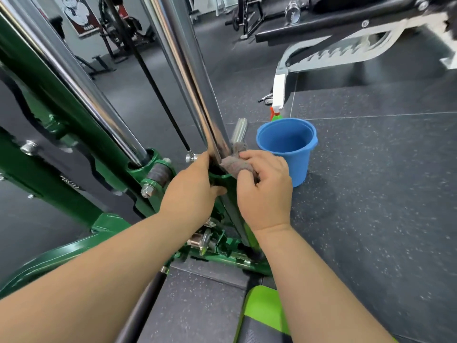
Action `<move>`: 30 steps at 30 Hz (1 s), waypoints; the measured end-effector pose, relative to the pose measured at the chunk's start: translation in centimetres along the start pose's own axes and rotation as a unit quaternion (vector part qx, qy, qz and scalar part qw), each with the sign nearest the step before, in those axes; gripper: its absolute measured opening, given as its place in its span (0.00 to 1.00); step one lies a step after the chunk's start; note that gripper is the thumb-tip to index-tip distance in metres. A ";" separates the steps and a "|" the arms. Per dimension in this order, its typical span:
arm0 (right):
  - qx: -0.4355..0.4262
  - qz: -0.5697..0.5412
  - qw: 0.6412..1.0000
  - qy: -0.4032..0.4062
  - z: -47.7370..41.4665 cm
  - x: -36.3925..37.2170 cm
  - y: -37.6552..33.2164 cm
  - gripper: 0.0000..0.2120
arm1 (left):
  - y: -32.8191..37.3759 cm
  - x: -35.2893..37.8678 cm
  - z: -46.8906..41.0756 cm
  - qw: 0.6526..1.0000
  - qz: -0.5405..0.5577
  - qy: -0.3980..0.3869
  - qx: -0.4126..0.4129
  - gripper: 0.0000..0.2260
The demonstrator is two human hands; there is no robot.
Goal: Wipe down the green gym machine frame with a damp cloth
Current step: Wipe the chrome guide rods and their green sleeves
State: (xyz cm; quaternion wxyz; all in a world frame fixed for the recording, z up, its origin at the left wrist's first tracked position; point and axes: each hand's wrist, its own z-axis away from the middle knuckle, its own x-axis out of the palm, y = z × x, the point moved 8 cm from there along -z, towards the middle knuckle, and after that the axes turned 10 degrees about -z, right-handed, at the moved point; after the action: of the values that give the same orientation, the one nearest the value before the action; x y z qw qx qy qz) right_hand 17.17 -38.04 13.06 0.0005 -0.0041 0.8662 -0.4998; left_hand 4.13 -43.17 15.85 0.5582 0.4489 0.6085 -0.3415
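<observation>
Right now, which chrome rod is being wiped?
The chrome rod beside the blue bucket: the right hand holds the grey cloth at its base, the left hand grips there. The other rod is untouched.

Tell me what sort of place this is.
A gym, most likely a weight room. A green machine frame carries chrome guide rods, an adjustable bench on a notched white support stands behind it, and the ground is speckled rubber floor tiles.
</observation>
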 end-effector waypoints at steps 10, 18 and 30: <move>-0.026 0.081 0.994 -0.067 4.5 2.3 -0.6 0.20 | -0.4 0.7 -0.2 0.999 -0.015 -0.001 0.032 0.23; 0.237 0.075 0.948 -0.199 -3.3 2.5 -0.9 0.21 | -0.9 1.6 0.8 0.975 0.133 -0.177 0.003 0.41; 0.333 -0.053 0.925 -0.175 -3.9 5.1 3.8 0.18 | -1.9 2.8 1.0 0.969 0.225 -0.044 -0.093 0.36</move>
State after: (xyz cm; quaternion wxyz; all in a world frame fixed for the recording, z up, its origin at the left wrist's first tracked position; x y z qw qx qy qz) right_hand 11.99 -32.80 11.70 0.1269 -0.1374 0.6345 -0.7499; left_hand 2.80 -44.38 12.81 0.6864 0.5048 0.4957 -0.1683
